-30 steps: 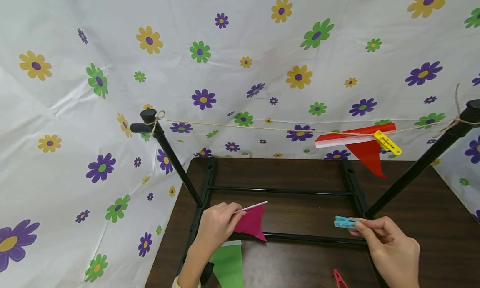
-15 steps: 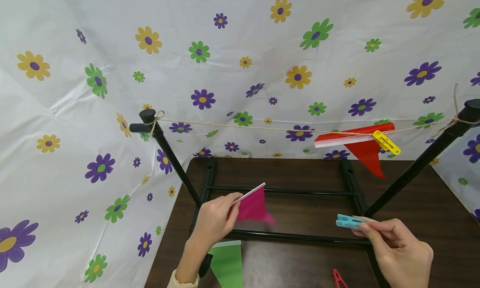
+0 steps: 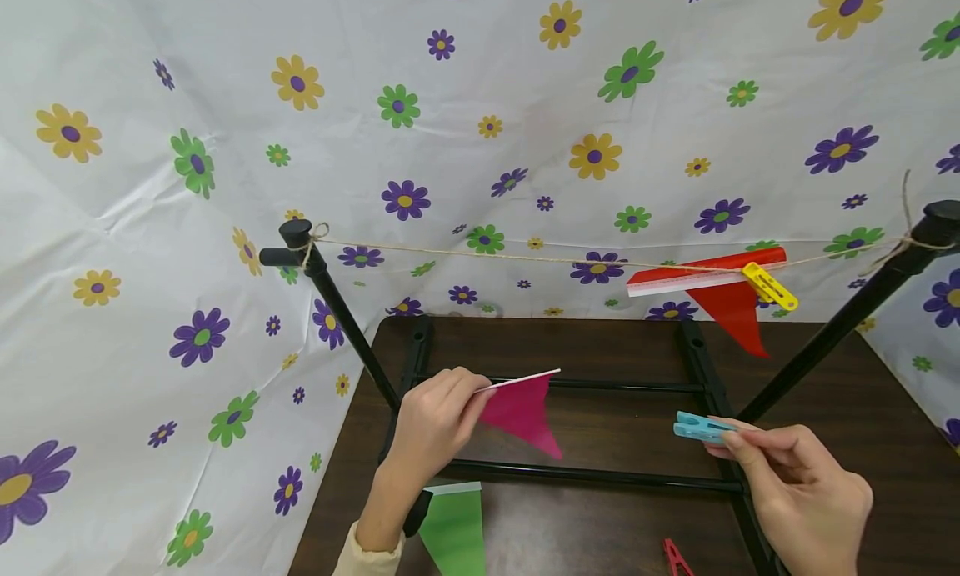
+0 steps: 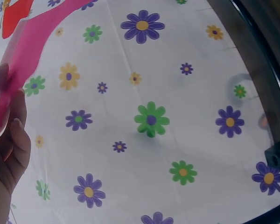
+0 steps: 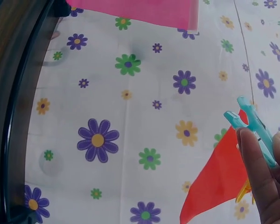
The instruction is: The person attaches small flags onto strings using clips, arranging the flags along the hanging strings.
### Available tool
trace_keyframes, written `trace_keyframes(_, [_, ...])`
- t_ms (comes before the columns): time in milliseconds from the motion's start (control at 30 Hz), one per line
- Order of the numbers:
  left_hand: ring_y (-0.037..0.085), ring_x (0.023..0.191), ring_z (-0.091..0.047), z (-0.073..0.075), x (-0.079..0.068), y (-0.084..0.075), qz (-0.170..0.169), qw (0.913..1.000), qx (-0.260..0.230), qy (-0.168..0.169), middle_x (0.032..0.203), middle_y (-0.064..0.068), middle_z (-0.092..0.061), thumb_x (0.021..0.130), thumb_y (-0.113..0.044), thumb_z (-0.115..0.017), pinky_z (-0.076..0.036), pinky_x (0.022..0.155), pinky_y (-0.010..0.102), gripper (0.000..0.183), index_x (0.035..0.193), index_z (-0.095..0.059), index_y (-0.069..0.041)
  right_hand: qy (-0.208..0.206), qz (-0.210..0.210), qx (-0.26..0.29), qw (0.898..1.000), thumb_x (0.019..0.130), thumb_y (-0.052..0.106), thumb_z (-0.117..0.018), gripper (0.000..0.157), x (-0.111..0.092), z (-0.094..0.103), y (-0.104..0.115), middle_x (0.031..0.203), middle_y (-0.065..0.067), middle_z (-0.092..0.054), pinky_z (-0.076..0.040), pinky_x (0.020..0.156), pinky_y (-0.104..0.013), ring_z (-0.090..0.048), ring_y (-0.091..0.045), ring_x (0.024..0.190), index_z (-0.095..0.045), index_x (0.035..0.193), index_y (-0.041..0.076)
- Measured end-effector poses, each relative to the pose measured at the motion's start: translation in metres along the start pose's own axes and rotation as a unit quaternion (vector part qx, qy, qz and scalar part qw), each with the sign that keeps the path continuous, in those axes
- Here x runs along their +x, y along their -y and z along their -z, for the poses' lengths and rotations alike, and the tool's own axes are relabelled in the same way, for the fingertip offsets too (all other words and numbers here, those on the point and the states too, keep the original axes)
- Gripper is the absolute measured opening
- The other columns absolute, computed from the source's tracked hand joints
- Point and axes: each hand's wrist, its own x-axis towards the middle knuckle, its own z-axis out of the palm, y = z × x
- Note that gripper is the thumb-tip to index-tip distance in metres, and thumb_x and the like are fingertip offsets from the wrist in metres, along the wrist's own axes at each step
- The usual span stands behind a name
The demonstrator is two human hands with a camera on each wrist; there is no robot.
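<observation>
My left hand (image 3: 438, 422) pinches a pink flag (image 3: 525, 413) by its white top strip, above the black frame; the flag hangs down to the right of the fingers. In the left wrist view the thumb and fingers grip the flag's strip (image 4: 14, 51). On the right, my right hand (image 3: 798, 484) pinches a light blue clothespin (image 3: 701, 428) by its handle end, its nose pointing left. The right wrist view shows the clothespin (image 5: 254, 123) with its jaws apart. Over the string (image 3: 450, 251) hangs a red flag (image 3: 727, 309), fastened by a yellow clothespin (image 3: 770, 286).
Two black posts (image 3: 847, 313) hold up the string, and a black base frame (image 3: 600, 473) lies on the dark wooden table (image 3: 585, 526). A green flag (image 3: 455, 526) and a red clothespin (image 3: 675, 555) lie near the front. Behind stands a flowered white sheet (image 3: 480, 76).
My left hand has risen and shifted slightly right, carrying the pink flag up with it. My right hand has moved a little to the right with the blue clothespin.
</observation>
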Motion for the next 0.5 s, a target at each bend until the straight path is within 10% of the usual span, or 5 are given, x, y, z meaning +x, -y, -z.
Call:
trace_keyframes(133, [0.014,0.069,-0.062,-0.001,0.007,-0.001,-0.007,0.9999,-0.008,-0.011,0.083,0.000,-0.068,0.106,-0.022,-0.061,-0.054,0.060,0.024,0.023,0.094,-0.074,-0.007,-0.001,0.022,0.034,0.999,0.085,-0.018,-0.073,0.011,0.004,-0.001,0.000,0.108,0.021,-0.072,-0.052,0.065,-0.011,-0.070,0.008,0.078,-0.063,0.089,-0.019])
trace_keyframes(500, [0.017,0.072,-0.060,0.001,0.028,-0.001,-0.033,0.9991,-0.012,-0.024,0.087,0.003,-0.067,0.108,-0.016,-0.057,-0.051,0.060,0.024,0.023,0.107,-0.077,-0.004,-0.018,0.063,0.093,0.993,0.090,0.013,-0.077,0.041,0.013,-0.003,0.002,0.108,0.009,-0.075,-0.052,0.065,-0.011,-0.072,0.005,0.081,-0.061,0.089,-0.024])
